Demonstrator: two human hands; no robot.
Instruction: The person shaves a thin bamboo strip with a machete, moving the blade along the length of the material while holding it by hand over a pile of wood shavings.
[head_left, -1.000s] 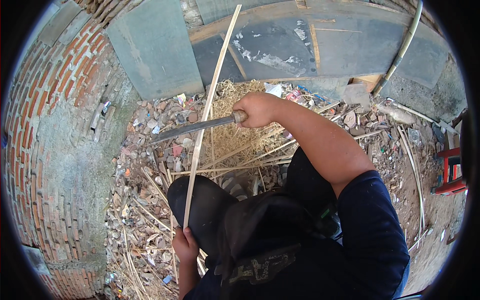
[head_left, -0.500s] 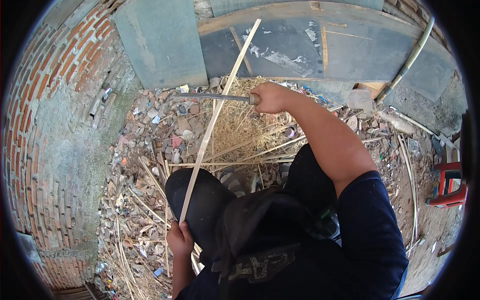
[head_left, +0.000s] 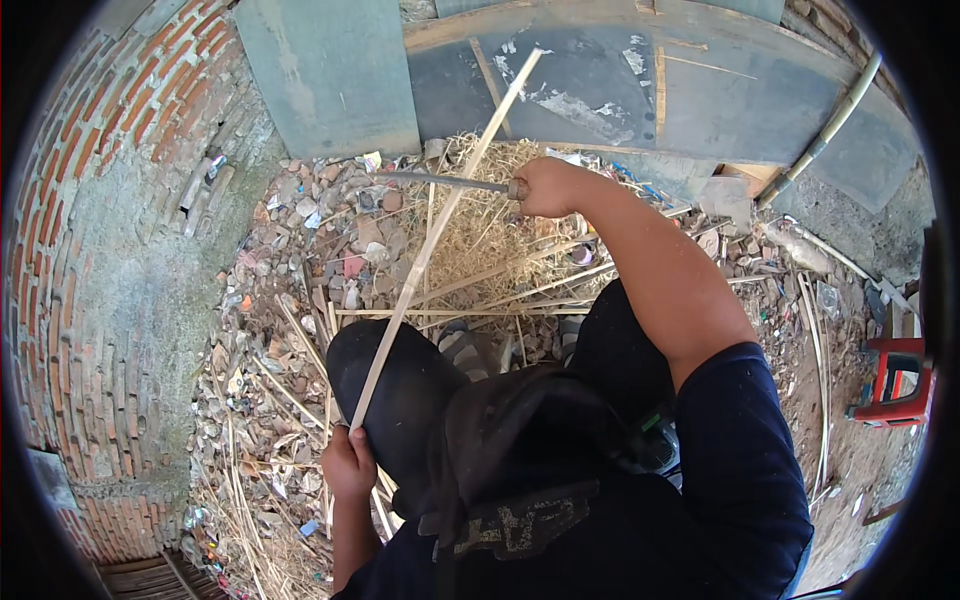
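My left hand [head_left: 350, 462], at the lower left beside my knee, is closed around the near end of a long pale bamboo strip [head_left: 408, 290]. The strip slants across my left thigh, up and to the right, with its far end in front of the dark panels. My right hand [head_left: 548, 187] grips the short handle of a long-bladed knife [head_left: 440, 180], which looks like a machete. Its thin dark blade points left and crosses the upper part of the strip, seemingly touching it. Below the blade lies a heap of pale shavings [head_left: 490, 240].
More bamboo strips [head_left: 480, 312] lie across the rubble between and beside my feet. A worn brick wall [head_left: 110, 300] rises on the left, and dark panels [head_left: 580, 90] stand ahead. On the right are a leaning pole [head_left: 820, 135] and a red plastic stool [head_left: 895, 385].
The view has shifted slightly. The strip's far end sits a little farther right and lower. Both hands keep their hold, and the blade still lies across the strip, tilted slightly more.
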